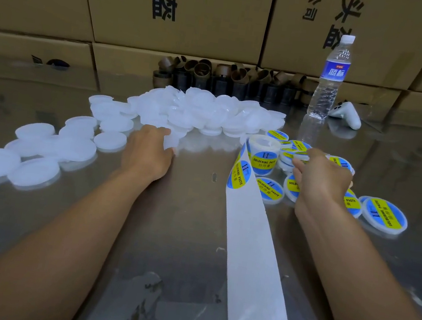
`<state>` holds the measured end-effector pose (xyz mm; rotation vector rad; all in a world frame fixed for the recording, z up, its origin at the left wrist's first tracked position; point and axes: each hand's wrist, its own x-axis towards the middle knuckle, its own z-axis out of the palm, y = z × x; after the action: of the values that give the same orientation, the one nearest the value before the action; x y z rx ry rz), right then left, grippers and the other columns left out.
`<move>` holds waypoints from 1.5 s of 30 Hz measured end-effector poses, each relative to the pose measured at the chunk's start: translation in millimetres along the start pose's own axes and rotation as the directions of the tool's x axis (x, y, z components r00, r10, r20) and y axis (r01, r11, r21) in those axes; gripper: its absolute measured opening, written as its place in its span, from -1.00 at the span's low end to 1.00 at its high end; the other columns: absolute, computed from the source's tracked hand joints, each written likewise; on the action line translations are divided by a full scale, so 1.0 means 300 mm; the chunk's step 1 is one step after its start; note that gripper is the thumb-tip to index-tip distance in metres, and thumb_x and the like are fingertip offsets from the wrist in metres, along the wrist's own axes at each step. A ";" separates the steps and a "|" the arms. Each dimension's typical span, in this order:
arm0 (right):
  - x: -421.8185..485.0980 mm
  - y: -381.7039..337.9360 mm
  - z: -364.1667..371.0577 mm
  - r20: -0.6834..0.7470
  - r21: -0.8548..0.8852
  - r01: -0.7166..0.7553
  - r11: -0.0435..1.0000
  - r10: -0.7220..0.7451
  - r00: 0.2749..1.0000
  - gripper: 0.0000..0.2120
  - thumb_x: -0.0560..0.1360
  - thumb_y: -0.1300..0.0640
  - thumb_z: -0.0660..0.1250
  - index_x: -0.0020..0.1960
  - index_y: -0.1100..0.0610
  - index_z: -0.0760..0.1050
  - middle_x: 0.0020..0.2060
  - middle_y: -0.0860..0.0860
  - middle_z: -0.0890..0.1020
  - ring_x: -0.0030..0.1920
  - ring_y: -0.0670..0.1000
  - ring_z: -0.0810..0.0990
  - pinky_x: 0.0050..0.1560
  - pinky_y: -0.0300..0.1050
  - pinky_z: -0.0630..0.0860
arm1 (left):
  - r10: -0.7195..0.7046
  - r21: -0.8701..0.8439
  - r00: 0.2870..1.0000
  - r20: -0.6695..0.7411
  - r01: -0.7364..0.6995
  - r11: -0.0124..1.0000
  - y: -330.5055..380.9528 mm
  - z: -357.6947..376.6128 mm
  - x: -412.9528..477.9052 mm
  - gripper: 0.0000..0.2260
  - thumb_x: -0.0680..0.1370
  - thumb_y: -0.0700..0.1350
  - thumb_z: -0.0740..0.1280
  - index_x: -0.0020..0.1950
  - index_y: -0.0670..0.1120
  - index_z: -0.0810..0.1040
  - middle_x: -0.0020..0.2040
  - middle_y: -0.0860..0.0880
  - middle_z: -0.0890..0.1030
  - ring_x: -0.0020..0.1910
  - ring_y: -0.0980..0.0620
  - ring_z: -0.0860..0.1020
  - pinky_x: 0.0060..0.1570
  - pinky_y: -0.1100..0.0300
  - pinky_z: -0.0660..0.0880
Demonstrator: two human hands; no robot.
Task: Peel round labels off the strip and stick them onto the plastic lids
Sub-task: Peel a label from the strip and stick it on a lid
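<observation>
Got a blank lid (171,141) pinched in the left hand (148,151) at the pile's (205,110) near edge. Can't tell about the right hand (321,178), curled over labelled lids (385,215): gripping or not. Probably best to lift labels (239,177) by an edge off the strip (255,246): thin, floppy, sticky.

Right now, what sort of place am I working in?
Probably a warehouse or packing workshop: stacked printed cardboard cartons stand behind a steel worktable heaped with blank plastic lids and a roll of soldering paste labels.
</observation>
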<state>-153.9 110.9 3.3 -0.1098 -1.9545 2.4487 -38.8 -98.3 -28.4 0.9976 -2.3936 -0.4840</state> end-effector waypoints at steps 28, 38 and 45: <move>-0.099 0.011 0.029 0.600 -0.068 0.355 0.932 -0.246 0.761 -0.92 0.53 0.20 0.33 -0.08 0.05 0.55 -0.53 -0.15 0.58 -0.49 -0.24 0.50 -0.37 -0.40 0.43 | 0.294 -0.726 0.948 -0.125 -0.289 0.624 0.271 -0.042 -0.174 -0.58 0.46 -0.13 0.47 0.25 0.04 0.39 0.10 0.05 0.52 0.01 0.15 0.54 -0.02 0.41 0.47; -0.108 0.017 0.031 0.714 -0.038 0.320 0.947 -0.199 0.671 -0.94 0.44 0.19 0.43 -0.17 0.06 0.58 -0.49 -0.07 0.59 -0.51 -0.15 0.44 -0.42 -0.39 0.38 | 0.266 -0.952 0.923 0.277 0.226 0.205 0.273 -0.050 -0.169 -0.90 0.59 -0.15 0.28 0.02 -0.11 0.57 -0.11 -0.07 0.64 -0.15 0.00 0.62 -0.12 0.24 0.58; -0.083 0.038 0.034 0.520 -0.141 0.512 0.847 -0.377 0.767 -0.92 0.43 0.11 0.44 -0.15 0.04 0.54 -0.41 -0.12 0.54 -0.42 -0.23 0.45 -0.33 -0.39 0.40 | 0.179 -0.953 0.940 0.291 0.268 0.145 0.261 -0.056 -0.150 -0.87 0.62 -0.18 0.23 -0.03 -0.10 0.57 -0.14 -0.01 0.60 -0.22 0.11 0.57 -0.37 0.34 0.47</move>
<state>-129.2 97.1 -4.4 0.9437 -2.1448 1.9930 -45.3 -15.2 10.0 0.2790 -1.5193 -2.0917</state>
